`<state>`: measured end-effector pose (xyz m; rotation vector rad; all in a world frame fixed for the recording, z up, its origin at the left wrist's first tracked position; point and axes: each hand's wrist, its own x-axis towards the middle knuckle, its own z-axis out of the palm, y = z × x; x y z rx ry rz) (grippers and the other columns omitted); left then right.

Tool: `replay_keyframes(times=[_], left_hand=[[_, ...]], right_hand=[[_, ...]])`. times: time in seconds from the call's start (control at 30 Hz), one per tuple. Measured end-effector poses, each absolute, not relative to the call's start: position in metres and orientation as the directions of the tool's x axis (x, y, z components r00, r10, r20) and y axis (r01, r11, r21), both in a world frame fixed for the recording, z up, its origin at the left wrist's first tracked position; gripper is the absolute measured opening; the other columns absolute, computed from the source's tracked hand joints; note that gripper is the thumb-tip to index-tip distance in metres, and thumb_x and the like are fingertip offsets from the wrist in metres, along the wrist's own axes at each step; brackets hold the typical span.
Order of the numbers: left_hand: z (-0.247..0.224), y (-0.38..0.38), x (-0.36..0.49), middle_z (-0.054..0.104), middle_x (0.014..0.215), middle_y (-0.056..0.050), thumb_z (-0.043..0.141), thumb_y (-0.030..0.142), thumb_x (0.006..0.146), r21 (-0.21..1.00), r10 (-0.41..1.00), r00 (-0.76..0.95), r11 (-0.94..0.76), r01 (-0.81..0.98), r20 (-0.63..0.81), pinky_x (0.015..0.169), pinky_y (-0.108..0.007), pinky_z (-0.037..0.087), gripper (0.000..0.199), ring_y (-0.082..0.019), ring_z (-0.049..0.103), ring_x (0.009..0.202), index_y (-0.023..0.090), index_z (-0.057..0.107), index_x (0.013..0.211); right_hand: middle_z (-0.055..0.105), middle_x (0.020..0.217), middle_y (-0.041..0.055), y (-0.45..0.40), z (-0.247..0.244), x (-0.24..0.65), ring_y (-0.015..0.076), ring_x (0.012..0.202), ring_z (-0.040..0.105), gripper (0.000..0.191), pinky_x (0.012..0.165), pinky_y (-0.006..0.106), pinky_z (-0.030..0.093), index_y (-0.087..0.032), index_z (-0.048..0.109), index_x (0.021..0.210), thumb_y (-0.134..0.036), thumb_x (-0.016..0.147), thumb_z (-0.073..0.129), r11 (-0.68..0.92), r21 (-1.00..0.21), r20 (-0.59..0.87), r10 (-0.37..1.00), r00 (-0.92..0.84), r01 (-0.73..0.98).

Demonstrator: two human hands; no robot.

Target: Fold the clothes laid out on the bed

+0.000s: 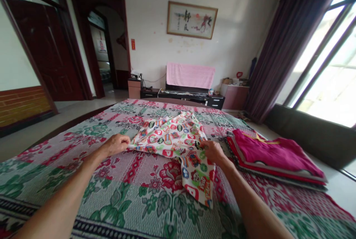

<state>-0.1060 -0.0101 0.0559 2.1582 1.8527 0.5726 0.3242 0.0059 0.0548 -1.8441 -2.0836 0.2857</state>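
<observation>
A white garment (169,135) with a colourful cartoon print lies spread on the flowered bedspread (116,191); its kind is hard to tell. One narrow part of it, like a leg or sleeve, points down towards me. My left hand (118,144) pinches the garment's left corner, fingers closed. On the other side, my right hand (214,152) grips its right edge, just above the narrow part. Between my hands the near edge runs almost straight, and the cloth in my fingers is partly hidden.
To the right sits a stack of folded clothes (275,153), magenta on top. A low cabinet (217,102) stands by the far wall, with a pink cloth (190,75) over something on it. Dark curtains (283,42) hang beside the window, right; a doorway (107,50) opens left.
</observation>
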Motion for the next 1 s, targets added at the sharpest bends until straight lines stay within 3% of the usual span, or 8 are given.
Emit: replay_keyframes(times=[0.23, 0.33, 0.4, 0.53, 0.6, 0.67, 0.87, 1.0], left_hand=[[0.082, -0.030, -0.098, 0.050, 0.047, 0.003, 0.045, 0.024, 0.053, 0.518, 0.916, 0.238, -0.039, 0.854, -0.323, 0.046, -0.024, 0.031, 0.017, -0.014, 0.047, 0.048, 0.022, 0.062, 0.055], [0.092, -0.039, -0.095, 0.060, 0.056, 0.001, 0.053, 0.032, 0.059, 0.590, 0.892, 0.250, 0.023, 0.807, -0.376, 0.051, -0.025, 0.040, 0.023, -0.016, 0.056, 0.053, 0.025, 0.071, 0.072], [0.093, -0.038, -0.095, 0.067, 0.066, 0.000, 0.058, 0.043, 0.063, 0.604, 0.913, 0.195, 0.068, 0.794, -0.359, 0.055, -0.026, 0.044, 0.033, -0.017, 0.060, 0.057, 0.028, 0.073, 0.089], [0.080, -0.010, -0.094, 0.070, 0.074, -0.003, 0.052, 0.055, 0.071, 0.569, 0.992, 0.067, 0.005, 0.822, -0.105, 0.056, -0.024, 0.044, 0.041, -0.016, 0.061, 0.060, 0.021, 0.072, 0.083], [0.070, 0.013, -0.091, 0.069, 0.070, -0.003, 0.048, 0.050, 0.074, 0.519, 0.996, -0.065, 0.026, 0.854, 0.058, 0.056, -0.023, 0.042, 0.039, -0.017, 0.062, 0.064, 0.018, 0.071, 0.077], [0.060, 0.036, -0.086, 0.069, 0.068, -0.002, 0.047, 0.044, 0.076, 0.486, 0.972, -0.182, 0.089, 0.870, 0.147, 0.057, -0.022, 0.042, 0.036, -0.018, 0.064, 0.069, 0.018, 0.071, 0.079], [0.047, 0.083, -0.071, 0.073, 0.098, -0.007, 0.052, 0.046, 0.077, 0.415, 0.924, -0.360, 0.280, 0.866, 0.127, 0.068, -0.024, 0.046, 0.042, -0.021, 0.066, 0.088, 0.019, 0.071, 0.103], [0.044, 0.087, -0.055, 0.073, 0.098, -0.009, 0.057, 0.037, 0.073, 0.291, 0.946, -0.287, 0.235, 0.927, 0.152, 0.071, -0.029, 0.046, 0.028, -0.026, 0.065, 0.093, 0.022, 0.074, 0.087]], right_hand=[[0.069, 0.067, -0.0006, -0.002, 0.083, 0.353, 0.0123, 0.065, 0.060, 0.037, 0.059, 0.019, 0.042, -0.017, 0.074, 0.074, -0.002, 0.059, 0.044, 0.191, -0.400, -0.179, 0.943, -0.280, 0.896], [0.063, 0.057, -0.0006, -0.011, 0.095, 0.360, 0.0115, 0.049, 0.053, 0.027, 0.047, 0.021, 0.039, -0.019, 0.073, 0.072, -0.011, 0.062, 0.049, 0.055, -0.399, -0.409, 0.883, -0.232, 0.915], [0.062, 0.057, 0.0003, -0.013, 0.100, 0.362, 0.0117, 0.045, 0.051, 0.021, 0.044, 0.022, 0.038, -0.019, 0.072, 0.071, -0.019, 0.066, 0.052, -0.009, -0.411, -0.449, 0.872, -0.194, 0.912], [0.065, 0.063, 0.0062, 0.007, 0.100, 0.353, 0.0159, 0.059, 0.059, 0.021, 0.053, 0.024, 0.039, -0.015, 0.070, 0.066, -0.022, 0.072, 0.051, 0.071, -0.250, -0.108, 0.989, -0.101, 0.965], [0.069, 0.075, 0.0087, 0.026, 0.095, 0.341, 0.0200, 0.073, 0.063, 0.024, 0.061, 0.026, 0.042, -0.015, 0.073, 0.077, -0.020, 0.074, 0.050, 0.086, -0.163, 0.072, 0.995, -0.075, 0.983], [0.072, 0.091, 0.0095, 0.048, 0.089, 0.329, 0.0222, 0.087, 0.064, 0.031, 0.069, 0.025, 0.044, -0.016, 0.072, 0.097, -0.017, 0.074, 0.051, 0.098, -0.188, 0.170, 0.983, -0.066, 0.977], [0.070, 0.100, 0.0142, 0.102, 0.071, 0.307, 0.0242, 0.091, 0.065, 0.037, 0.068, 0.024, 0.046, -0.013, 0.067, 0.110, -0.019, 0.075, 0.056, -0.067, -0.276, 0.150, 0.982, 0.111, 0.959], [0.070, 0.100, 0.0146, 0.120, 0.057, 0.308, 0.0244, 0.090, 0.065, 0.036, 0.065, 0.024, 0.045, -0.013, 0.070, 0.106, -0.023, 0.073, 0.060, -0.144, -0.302, 0.083, 0.981, 0.177, 0.942]])
